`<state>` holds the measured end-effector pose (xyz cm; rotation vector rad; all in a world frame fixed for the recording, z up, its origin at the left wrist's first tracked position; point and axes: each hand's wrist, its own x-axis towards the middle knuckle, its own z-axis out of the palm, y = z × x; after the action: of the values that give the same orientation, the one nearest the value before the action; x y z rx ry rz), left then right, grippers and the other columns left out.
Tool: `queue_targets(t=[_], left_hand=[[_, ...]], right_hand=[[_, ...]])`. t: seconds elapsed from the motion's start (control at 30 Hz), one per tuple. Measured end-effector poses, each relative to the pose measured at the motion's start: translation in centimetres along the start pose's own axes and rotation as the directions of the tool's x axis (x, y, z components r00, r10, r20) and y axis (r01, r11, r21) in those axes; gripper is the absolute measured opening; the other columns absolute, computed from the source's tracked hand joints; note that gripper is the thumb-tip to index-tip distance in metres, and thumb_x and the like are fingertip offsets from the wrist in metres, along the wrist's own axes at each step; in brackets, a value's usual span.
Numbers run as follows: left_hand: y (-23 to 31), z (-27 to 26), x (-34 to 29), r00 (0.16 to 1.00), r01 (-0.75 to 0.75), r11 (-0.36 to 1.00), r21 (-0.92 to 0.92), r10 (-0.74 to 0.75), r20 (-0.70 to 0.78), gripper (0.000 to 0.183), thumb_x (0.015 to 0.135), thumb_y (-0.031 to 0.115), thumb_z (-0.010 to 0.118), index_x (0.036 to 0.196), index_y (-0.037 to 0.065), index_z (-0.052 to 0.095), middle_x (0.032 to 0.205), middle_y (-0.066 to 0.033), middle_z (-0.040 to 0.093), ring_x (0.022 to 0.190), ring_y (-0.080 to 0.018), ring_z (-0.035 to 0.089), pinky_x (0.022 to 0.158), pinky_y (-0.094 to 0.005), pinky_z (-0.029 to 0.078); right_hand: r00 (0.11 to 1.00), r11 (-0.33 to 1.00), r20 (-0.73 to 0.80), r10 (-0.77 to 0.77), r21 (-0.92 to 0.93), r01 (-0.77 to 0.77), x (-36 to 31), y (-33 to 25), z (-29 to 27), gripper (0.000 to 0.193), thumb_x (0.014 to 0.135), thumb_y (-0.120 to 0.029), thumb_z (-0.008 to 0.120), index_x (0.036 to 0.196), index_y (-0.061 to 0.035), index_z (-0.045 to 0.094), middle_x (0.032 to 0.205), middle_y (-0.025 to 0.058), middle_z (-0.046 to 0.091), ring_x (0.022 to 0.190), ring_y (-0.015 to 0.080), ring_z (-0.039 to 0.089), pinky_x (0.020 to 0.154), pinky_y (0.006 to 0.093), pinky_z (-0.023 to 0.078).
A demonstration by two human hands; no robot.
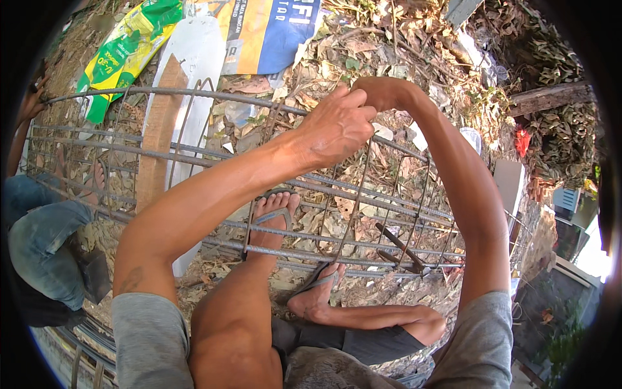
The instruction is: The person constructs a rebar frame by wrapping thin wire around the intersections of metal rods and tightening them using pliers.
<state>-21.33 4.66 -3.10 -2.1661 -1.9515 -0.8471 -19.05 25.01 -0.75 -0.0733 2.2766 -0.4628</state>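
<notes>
- The rebar cage (194, 97), a long frame of straight steel bars ringed by bent stirrups, is lying on its side across leaf-strewn ground (414, 39), probably so its upper bar sits within easy reach of someone seated.
- The person is sitting against it with both sandalled feet (275, 217) pushed between the bars, seemingly bracing the frame.
- A wooden plank (159, 129) and printed sacks (123, 52) are lying under the far side.
- Another person in jeans (39, 227) is crouching at the left end.
- Both forearms are reaching up and forward, meeting over the top bar near a stirrup crossing.
- The left hand (337, 126) is curling its fingers tight, its grip closed on something too small to make out.
- The right hand (382, 91) is bending sharply at the wrist behind it; whether its grip is closed cannot be told.
- A dark hand tool (402, 249) is lying inside the cage.
</notes>
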Motion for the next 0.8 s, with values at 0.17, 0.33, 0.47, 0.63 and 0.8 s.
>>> queue_targets(t=[0.17, 0.33, 0.47, 0.63, 0.8], left_hand=[[0.3, 0.0, 0.0, 0.987, 0.146, 0.967, -0.209, -0.158, -0.041, 0.014, 0.077, 0.016, 0.080, 0.085, 0.004, 0.079, 0.083, -0.0131, 0.071, 0.085, -0.0318, 0.070, 0.076, -0.0457, 0.056], [0.5, -2.2, 0.1, 0.874, 0.485, 0.774, -0.407, -0.439, 0.208, 0.022, 0.078, 0.018, 0.079, 0.094, 0.003, 0.079, 0.092, -0.0182, 0.076, 0.089, -0.0329, 0.073, 0.084, -0.0437, 0.057], [0.9, -2.0, 0.5, 0.870, 0.491, 0.810, -0.321, -0.435, 0.234, 0.024, 0.084, 0.021, 0.076, 0.105, 0.010, 0.081, 0.090, -0.0154, 0.077, 0.085, -0.0322, 0.074, 0.085, -0.0450, 0.056], [0.8, -3.1, 1.0, 0.780, 0.592, 0.754, -0.284, -0.448, 0.437, 0.023, 0.087, 0.025, 0.076, 0.107, 0.017, 0.082, 0.092, -0.0120, 0.077, 0.089, -0.0305, 0.074, 0.085, -0.0441, 0.056], [0.5, -2.5, 0.7, 0.820, 0.554, 0.776, -0.300, -0.446, 0.360, 0.021, 0.086, 0.029, 0.078, 0.104, 0.019, 0.083, 0.091, -0.0111, 0.077, 0.093, -0.0308, 0.072, 0.086, -0.0444, 0.055]], right_hand=[[0.805, 0.907, -0.452, 0.386, 0.348, -0.240, -4.9, -1.8, 1.7, 0.034, 0.087, -0.031, 0.074, 0.092, 0.0020, 0.080, 0.075, 0.0114, 0.073, 0.065, 0.0190, 0.064, 0.063, 0.0391, 0.050], [0.630, 0.755, -0.474, 0.616, 0.585, -0.297, -9.8, -7.8, 3.0, 0.044, 0.084, -0.035, 0.070, 0.103, 0.0043, 0.079, 0.077, 0.0151, 0.073, 0.071, 0.0233, 0.067, 0.073, 0.0376, 0.054], [0.575, 0.598, -0.359, 0.735, 0.744, -0.299, -11.8, -7.4, 5.6, 0.049, 0.086, -0.038, 0.071, 0.108, 0.0058, 0.076, 0.086, 0.0183, 0.073, 0.084, 0.0252, 0.071, 0.077, 0.0378, 0.055], [0.377, 0.917, -0.836, 0.399, 0.363, -0.165, -12.3, -8.8, 7.8, 0.057, 0.086, -0.035, 0.081, 0.133, -0.0071, 0.065, 0.150, 0.0214, 0.048, 0.115, 0.0335, 0.066, 0.096, 0.0450, 0.056], [0.538, 0.935, -0.843, -0.005, -0.196, -0.297, -11.7, -7.4, 7.4, 0.027, 0.081, -0.032, 0.085, 0.101, -0.0144, 0.081, 0.142, 0.0107, 0.059, 0.129, 0.0336, 0.055, 0.102, 0.0499, 0.047]])
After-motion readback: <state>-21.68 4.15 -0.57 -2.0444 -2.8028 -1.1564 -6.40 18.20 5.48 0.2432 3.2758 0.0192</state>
